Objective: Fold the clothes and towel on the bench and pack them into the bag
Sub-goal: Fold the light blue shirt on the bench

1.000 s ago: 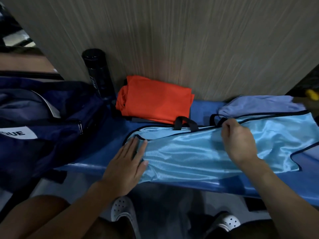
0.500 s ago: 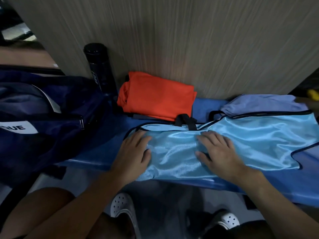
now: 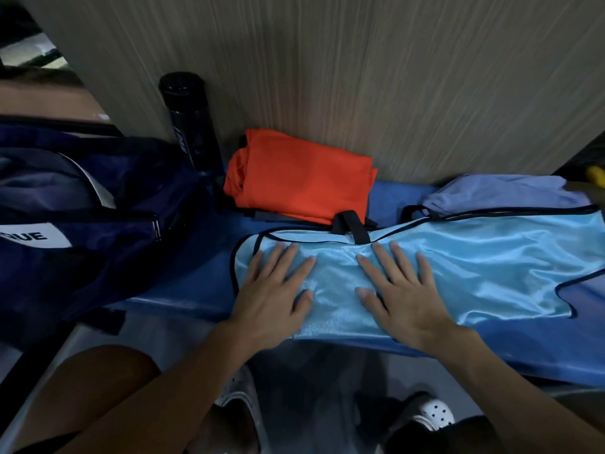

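Both hands flat, fingers spread, palms down. The left hand [image 3: 271, 299] and right hand [image 3: 402, 296] press side by side on the left half of the light blue vest [image 3: 484, 270]. Neither hand pinches anything.

Change: a second ago the right hand was pinching the vest's far edge near the black straps [image 3: 352, 224], with the left hand already flat at the vest's left end. The right hand has since let go and dropped flat, closer to the left. So the edge is probably lined up and this is the smoothing pass, not yet the next fold.

The vest lies lengthwise along the blue surface [image 3: 183, 299], with its right part running towards the frame edge. It's still too long for packing, so it likely needs at least one more fold across.

- Just behind the vest's left half: folded orange shirt [image 3: 304, 181], apparently finished.
- Behind the vest's right half, touching it: lavender cloth [image 3: 501, 194], probably the towel, looks unfolded.
- Left of the vest, apart from it: navy bag [image 3: 98, 204]. Can't tell whether anything is inside.
- Behind and left of the vest, beside the shirt: black bottle [image 3: 193, 122], upright.
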